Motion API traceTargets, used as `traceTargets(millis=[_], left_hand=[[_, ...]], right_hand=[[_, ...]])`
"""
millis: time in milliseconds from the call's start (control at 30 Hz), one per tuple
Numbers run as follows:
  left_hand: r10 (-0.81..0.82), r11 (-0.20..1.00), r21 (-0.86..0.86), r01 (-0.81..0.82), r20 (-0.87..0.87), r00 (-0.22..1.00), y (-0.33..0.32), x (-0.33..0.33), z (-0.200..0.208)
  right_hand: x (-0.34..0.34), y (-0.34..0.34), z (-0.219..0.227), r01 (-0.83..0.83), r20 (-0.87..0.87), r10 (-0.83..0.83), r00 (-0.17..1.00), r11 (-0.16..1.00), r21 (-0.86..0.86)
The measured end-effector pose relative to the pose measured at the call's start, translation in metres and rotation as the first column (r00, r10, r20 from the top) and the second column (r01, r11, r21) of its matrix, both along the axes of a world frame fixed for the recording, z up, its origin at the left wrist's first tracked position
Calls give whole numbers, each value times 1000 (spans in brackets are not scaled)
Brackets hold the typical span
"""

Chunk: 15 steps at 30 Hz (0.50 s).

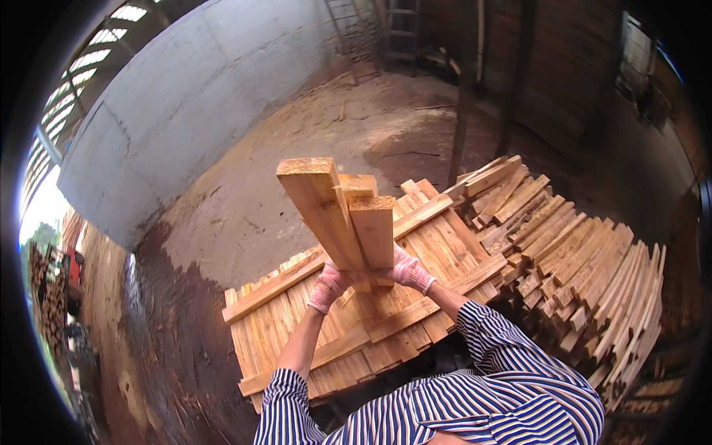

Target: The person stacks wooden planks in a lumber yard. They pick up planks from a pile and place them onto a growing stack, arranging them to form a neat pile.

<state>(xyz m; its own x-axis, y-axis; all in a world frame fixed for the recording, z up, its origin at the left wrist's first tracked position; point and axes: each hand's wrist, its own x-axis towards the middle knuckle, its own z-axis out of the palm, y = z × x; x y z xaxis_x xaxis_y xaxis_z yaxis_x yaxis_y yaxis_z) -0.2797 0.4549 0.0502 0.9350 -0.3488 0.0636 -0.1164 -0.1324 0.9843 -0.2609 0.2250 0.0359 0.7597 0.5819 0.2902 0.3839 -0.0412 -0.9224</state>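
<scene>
Between my two gloved hands a small bundle of wooden boards [321, 211] stands upright, the tops rising toward me. My left hand [331, 288] grips the bundle from its left side, low down. From the right, my right hand [409, 270] closes round a shorter board [373, 233] of the same bundle. Both hands wear pink-and-white gloves, and the boards hide part of the fingers. Beneath them lies a neat stack of planks [267, 343] with crosswise battens [404, 319] on top. Whether the bundle's lower ends touch this stack is hidden.
To the right is a large pile of loose wooden strips [578, 259], their ends uneven. A curved grey wall [215, 89] stands beyond the dirt floor [252, 208]. Dark posts [463, 111] rise at the back, and a ladder [401, 33] leans there. A red machine [75, 268] shows far left.
</scene>
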Motion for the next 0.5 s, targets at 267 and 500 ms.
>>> traceTargets(millis=[267,500], left_hand=[[199,920,-296,-256,-210,957,5,-19,-5],[274,797,-506,-330,-184,944,75,-60,16]], right_hand=[[13,13,34,-39,-193,38,981,999,-4],[-11,88,89,-55,-274,114,955,975,214]])
